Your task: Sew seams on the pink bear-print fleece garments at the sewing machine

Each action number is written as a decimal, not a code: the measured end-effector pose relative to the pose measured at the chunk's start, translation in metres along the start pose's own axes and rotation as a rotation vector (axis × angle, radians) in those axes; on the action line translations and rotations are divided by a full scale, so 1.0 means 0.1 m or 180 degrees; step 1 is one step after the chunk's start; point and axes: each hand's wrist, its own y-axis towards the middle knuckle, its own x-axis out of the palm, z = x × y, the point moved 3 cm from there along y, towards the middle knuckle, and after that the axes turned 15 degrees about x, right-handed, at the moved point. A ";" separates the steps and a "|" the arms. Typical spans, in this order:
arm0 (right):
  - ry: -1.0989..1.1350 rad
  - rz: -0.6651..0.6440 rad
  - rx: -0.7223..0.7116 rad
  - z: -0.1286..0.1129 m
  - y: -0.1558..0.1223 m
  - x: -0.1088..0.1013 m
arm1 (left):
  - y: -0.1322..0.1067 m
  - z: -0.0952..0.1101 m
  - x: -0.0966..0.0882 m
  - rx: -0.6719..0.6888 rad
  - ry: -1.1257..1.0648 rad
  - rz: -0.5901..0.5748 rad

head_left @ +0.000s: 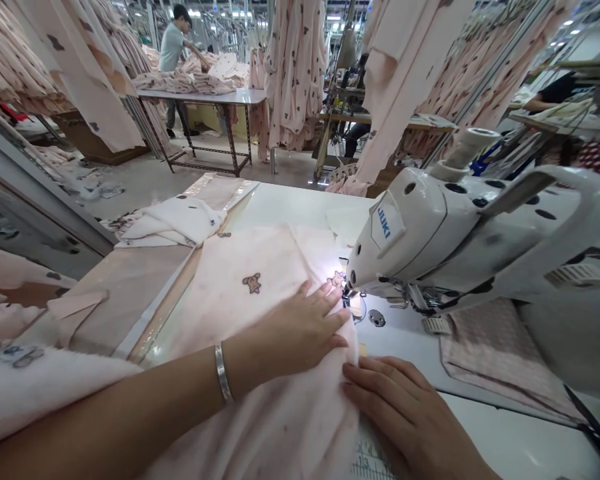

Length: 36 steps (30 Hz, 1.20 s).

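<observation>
You press a pink bear-print fleece panel [240, 320] flat on the bed of a Juki sewing machine [430, 247], both hands open, neither gripping: left hand [290, 327], wearing one silver bangle [223, 373], and right hand [405, 413] just beside it. The panel's long axis runs away from you toward the needle [347, 288]. Two bear motifs show. One co-worker [177, 47] works at a far table [200, 97].

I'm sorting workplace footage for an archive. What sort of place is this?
It looks like a garment factory sewing floor: a Juki sewing machine, pale pink printed fabric on the table, and many matching pink pieces hanging all around.
</observation>
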 end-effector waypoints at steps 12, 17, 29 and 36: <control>-0.0065 -0.0070 0.0034 -0.01 0.06 -0.03 | 0.03 -0.03 -0.01 0.0085 0.0110 0.0012; -0.0018 -0.0051 0.0155 -0.01 0.05 -0.02 | 0.04 -0.03 -0.04 0.0263 0.0021 0.0068; -0.0056 0.0112 -0.0015 -0.05 0.05 -0.07 | 0.00 0.01 -0.07 0.0037 -0.0277 0.0128; 0.0082 0.0031 -0.0053 -0.41 -0.13 -0.23 | -0.31 0.38 -0.24 -0.0204 -0.0899 0.0382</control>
